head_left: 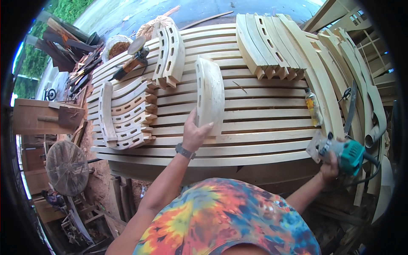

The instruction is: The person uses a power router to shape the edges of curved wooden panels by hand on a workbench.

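The left hand (196,134) was closed around the near end of a curved board (212,93), thumb over its broad face and fingers on the slotted edge. The board lay near the middle of a slatted wooden table (272,125), its far end pointing away from the person. The right hand (329,168) was wrapped around the body of a green and grey power tool (352,157), held at the table's near right corner with its flat base facing left; whether that base touched the slats could not be told.

To the left of the board lay a stack of slotted pieces (129,117), with 1 curved piece (105,112) across its left end. Beyond were a small slotted group (170,53) and a grinder (131,61). Farther right lay a row of curved pieces (265,44), a bottle (313,108) and scissors (345,94). A round fan (67,168) stood left of the table
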The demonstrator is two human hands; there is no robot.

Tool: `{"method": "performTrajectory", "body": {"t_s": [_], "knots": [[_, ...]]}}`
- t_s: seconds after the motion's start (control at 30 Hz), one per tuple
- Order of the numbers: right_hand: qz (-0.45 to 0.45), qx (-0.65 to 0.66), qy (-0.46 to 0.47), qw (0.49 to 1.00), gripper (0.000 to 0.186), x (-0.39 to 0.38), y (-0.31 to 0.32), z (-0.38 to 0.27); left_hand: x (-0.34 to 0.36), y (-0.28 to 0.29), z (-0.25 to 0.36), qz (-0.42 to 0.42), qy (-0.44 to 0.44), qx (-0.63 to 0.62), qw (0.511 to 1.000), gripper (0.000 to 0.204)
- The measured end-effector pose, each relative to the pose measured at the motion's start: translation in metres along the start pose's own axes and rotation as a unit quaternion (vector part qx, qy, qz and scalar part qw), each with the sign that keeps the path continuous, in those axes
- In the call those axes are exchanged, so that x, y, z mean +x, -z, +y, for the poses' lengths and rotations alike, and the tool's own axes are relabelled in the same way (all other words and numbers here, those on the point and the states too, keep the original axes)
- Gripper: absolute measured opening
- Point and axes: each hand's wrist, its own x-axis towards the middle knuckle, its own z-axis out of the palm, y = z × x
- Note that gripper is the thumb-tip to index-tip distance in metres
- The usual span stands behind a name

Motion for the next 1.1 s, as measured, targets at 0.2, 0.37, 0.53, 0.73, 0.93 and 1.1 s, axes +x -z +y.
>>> {"method": "performTrajectory", "body": {"t_s": [0.2, 0.37, 0.53, 0.73, 0.93, 1.1], "knots": [[0.025, 0.001, 0.009, 1.0, 0.081, -0.014, 0.012, -0.007, -0.001, 0.005, 0.038, 0.013, -0.06, 0.241, 0.969, 0.06], [0.035, 0.023, 0.01, 0.999, 0.084, -0.016, 0.005, -0.012, 0.064, 0.004, 0.068, 0.07, -0.199, 0.363, 0.908, 0.068], [0.038, 0.022, 0.022, 0.999, 0.089, -0.014, -0.014, -0.019, 0.165, 0.018, 0.066, 0.112, -0.115, 0.588, 0.793, 0.065], [0.03, 0.008, 0.046, 0.998, 0.086, -0.017, 0.003, -0.03, 0.21, 0.031, 0.059, 0.158, -0.091, 0.714, 0.676, 0.065], [0.055, -0.01, 0.047, 0.997, 0.085, -0.021, 0.016, -0.044, 0.223, -0.06, 0.036, 0.047, -0.209, 0.542, 0.813, 0.092], [0.068, -0.021, 0.048, 0.996, 0.086, -0.029, 0.016, -0.053, 0.236, -0.175, 0.045, -0.057, 0.288, -0.028, 0.956, 0.1]]}}
